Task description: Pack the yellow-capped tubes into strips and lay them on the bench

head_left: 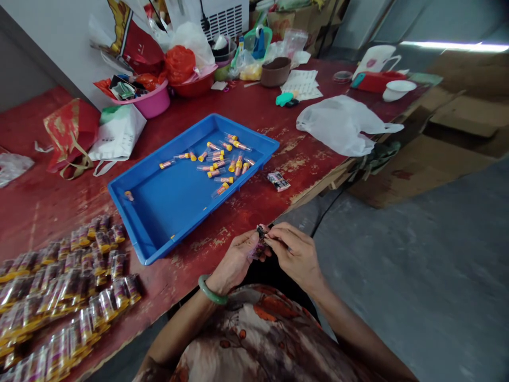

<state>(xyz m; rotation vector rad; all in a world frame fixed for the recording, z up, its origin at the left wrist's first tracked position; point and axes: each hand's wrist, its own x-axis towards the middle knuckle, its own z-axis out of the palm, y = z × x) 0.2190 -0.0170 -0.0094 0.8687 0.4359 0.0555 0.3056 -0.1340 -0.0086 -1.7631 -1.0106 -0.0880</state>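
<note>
My left hand point(233, 262), with a green bangle at its wrist, grips a small dark printed plastic packet point(261, 232) in front of my lap. The fingertips of my right hand point(297, 255) pinch the same packet near its top; its contents cannot be made out. Beyond my hands lies a blue tray point(153, 233) holding several small clear tubes point(216, 172) with yellow caps, mostly at its far right. A small stack of printed wrappers point(278, 181) rests on the table, right of the tray. To the left, rows of wrapped tubes point(71, 284) cover the table's near edge.
The worn red table point(294, 159) has its edge close to me. A white plastic bag point(338, 124) lies at the right. Behind the tray stand a pink basin point(153, 103), a red basin point(199, 85) and a brown bowl point(274, 74). Cardboard boxes point(429, 164) sit right of the table.
</note>
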